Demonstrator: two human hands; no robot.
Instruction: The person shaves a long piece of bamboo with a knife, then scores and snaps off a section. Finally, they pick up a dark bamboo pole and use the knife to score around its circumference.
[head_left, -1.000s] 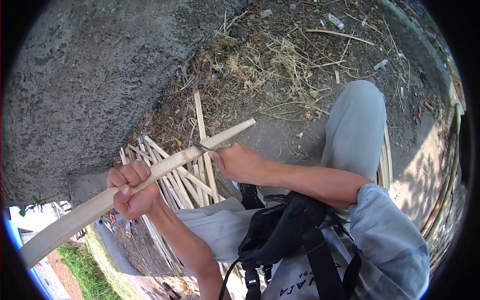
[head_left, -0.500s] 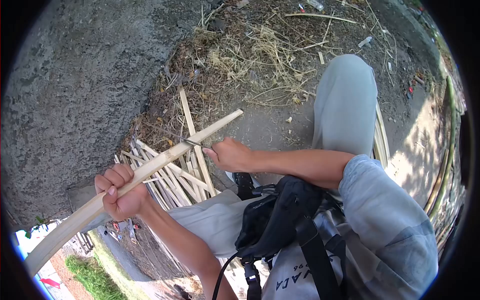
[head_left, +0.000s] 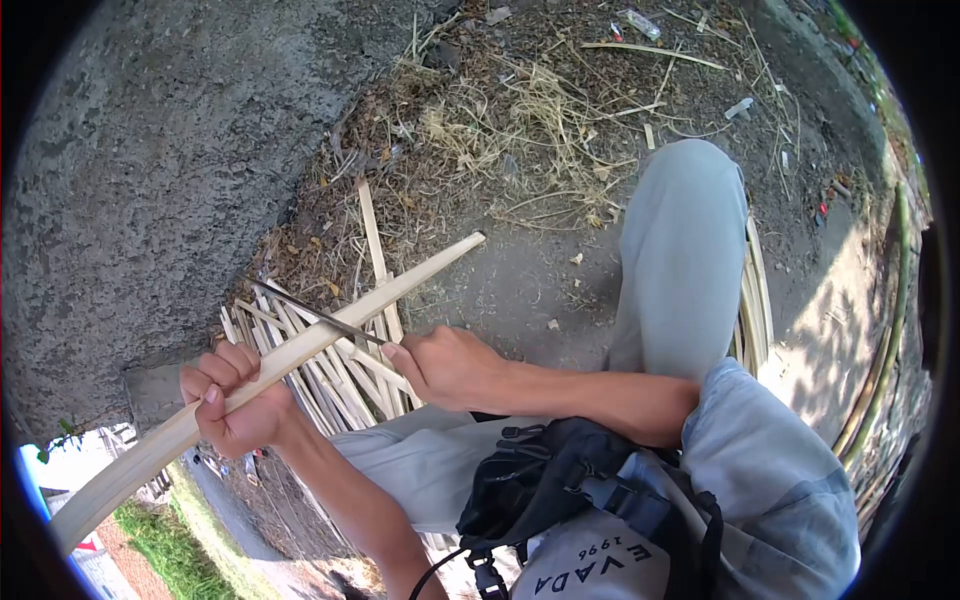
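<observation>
My left hand (head_left: pixel 238 400) is closed round a long pale strip of split wood or bamboo (head_left: pixel 408 281), which runs from the lower left up to a narrow tip at the centre. A thin dark knife blade (head_left: pixel 318 314) lies across the strip, a short way beyond my left hand. Its handle is hidden in my closed right hand (head_left: pixel 442 368). Beneath the strip, a pile of pale split pieces (head_left: pixel 330 380) rests on the ground, and a single flat piece (head_left: pixel 371 225) sticks out above it.
A rough concrete slab (head_left: pixel 170 170) fills the upper left. Dry shavings (head_left: pixel 540 115) litter the soil at the top. My bent knee (head_left: pixel 685 230) stands right of centre, with more strips (head_left: pixel 757 290) beside it. A black bag (head_left: pixel 545 480) hangs at my waist. Long poles (head_left: pixel 890 330) lie far right.
My right hand and the knife have moved down and toward my left hand along the strip. The strip's tip sits slightly lower, and my left hand still grips it.
</observation>
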